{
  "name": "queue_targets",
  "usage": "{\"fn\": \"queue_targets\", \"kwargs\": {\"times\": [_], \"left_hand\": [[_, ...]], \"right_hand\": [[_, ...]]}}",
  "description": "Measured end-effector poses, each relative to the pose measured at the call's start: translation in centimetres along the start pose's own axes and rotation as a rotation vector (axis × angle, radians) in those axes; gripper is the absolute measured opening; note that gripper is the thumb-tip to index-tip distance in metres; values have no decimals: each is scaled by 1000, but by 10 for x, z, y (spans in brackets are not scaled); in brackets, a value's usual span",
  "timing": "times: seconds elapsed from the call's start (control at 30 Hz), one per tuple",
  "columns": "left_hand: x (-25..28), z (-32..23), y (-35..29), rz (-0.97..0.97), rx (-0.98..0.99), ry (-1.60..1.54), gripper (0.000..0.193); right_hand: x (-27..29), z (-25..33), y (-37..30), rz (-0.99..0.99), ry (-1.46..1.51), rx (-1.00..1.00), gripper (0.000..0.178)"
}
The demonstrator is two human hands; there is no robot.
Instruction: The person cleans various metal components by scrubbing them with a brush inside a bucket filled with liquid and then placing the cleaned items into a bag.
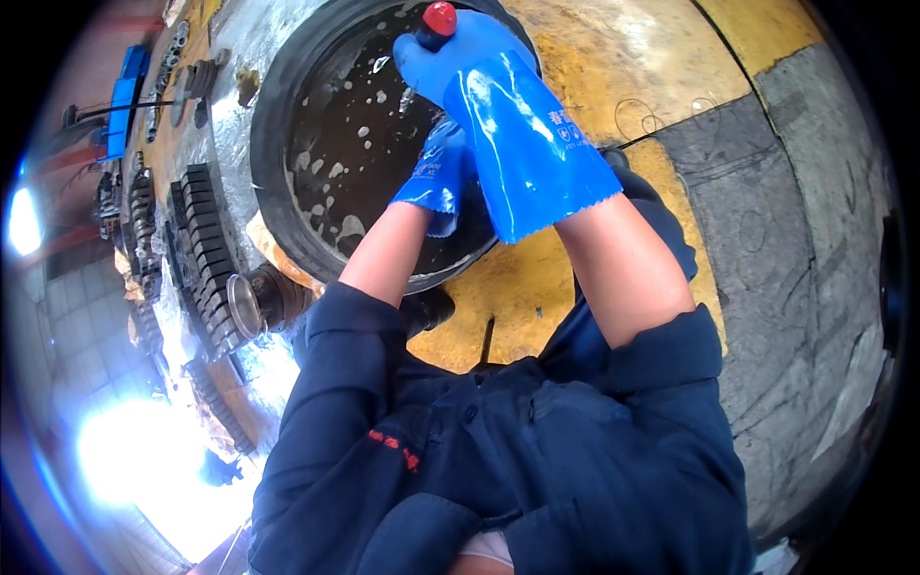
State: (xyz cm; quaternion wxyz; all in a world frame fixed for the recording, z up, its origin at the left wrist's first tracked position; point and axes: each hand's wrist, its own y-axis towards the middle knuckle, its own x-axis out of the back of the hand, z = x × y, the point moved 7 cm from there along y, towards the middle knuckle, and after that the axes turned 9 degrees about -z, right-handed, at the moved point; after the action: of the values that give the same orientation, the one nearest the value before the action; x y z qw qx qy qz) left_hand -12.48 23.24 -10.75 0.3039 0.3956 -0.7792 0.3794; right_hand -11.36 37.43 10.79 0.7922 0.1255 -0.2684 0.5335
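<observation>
Both my hands wear long blue rubber gloves over a round black tub of dark, foamy liquid. My right hand is closed round a tool with a red and black handle, whose rounded red end sticks up beside the thumb. The tool's other end is hidden behind the glove. Lower and closer to the liquid is my left hand, partly behind the right cuff. Its fingers are out of sight, so whatever it may hold does not show.
Left of the tub, a row of dark metal blocks lies on a plastic-covered surface. A cylindrical metal part sits by the tub's lower left rim. Grey matting covers the yellow floor at right, with a thin wire loop nearby.
</observation>
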Motion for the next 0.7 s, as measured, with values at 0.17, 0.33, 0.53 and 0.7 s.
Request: {"fn": "queue_targets", "kwargs": {"times": [0.17,0.33,0.53,0.7], "left_hand": [[-4,-11,44,-17,-66,-110,57],[-20,-34,51,104,-128,-169,55],[-25,-41,6,246,-150,-125,53],[-15,-27,-32,248,-106,-57,51]], "right_hand": [[20,8,3,-78,73,-58,40],[31,5,5,-124,86,-106,40],[18,-11,17,-82,127,-48,41],[4,-2,9,7,181,-42,39]]}}
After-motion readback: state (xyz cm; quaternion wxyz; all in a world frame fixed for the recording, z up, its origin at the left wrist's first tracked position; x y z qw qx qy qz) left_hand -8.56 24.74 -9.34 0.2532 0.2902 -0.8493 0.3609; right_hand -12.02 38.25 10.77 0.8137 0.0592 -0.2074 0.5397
